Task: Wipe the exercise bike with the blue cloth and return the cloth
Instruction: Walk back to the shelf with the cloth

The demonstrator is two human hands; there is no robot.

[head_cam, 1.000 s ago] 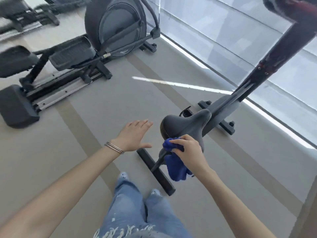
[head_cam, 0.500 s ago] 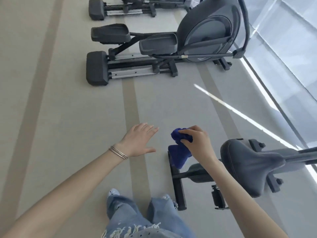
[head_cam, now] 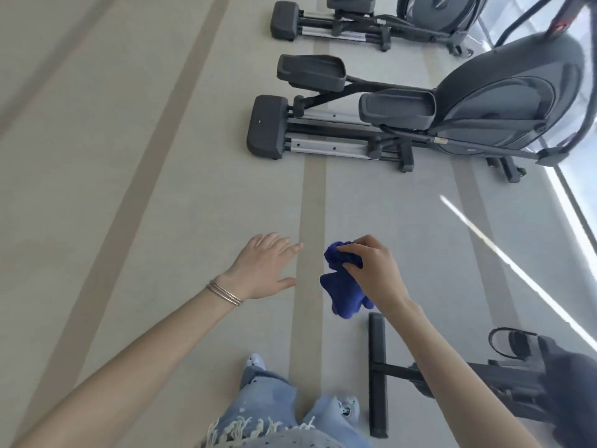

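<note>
The right hand (head_cam: pixel 374 273) pinches the blue cloth (head_cam: pixel 344 282) in a bunch between thumb and curled fingers, the loose end hanging below the knuckles over bare floor (head_cam: pixel 129 221), clear of any machine. The left hand (head_cam: pixel 263 266) is spread flat and empty, fingers extended, held in the air just beside the cloth without touching it; two thin bangles (head_cam: pixel 224 292) sit at its wrist. The exercise bike (head_cam: pixel 523 376) lies low and to the right, only its rear floor stabiliser bar (head_cam: pixel 377 373), a pedal with its strap and part of the dark frame in view, and the cloth is not in contact with any of it. That, with the person facing away from the bike, suggests the wiping is over or paused and the return of the cloth is what remains, though no shelf, hook or bin for it is visible. Ahead, a wide band of striped floor runs open to the left. An elliptical trainer (head_cam: pixel 452 118) stands across the way further on, a second one behind it, and a bright window line closes the right side. The stabiliser bar sits close to the person's right shoe (head_cam: pixel 345 407), a likely thing to catch a foot on.
</note>
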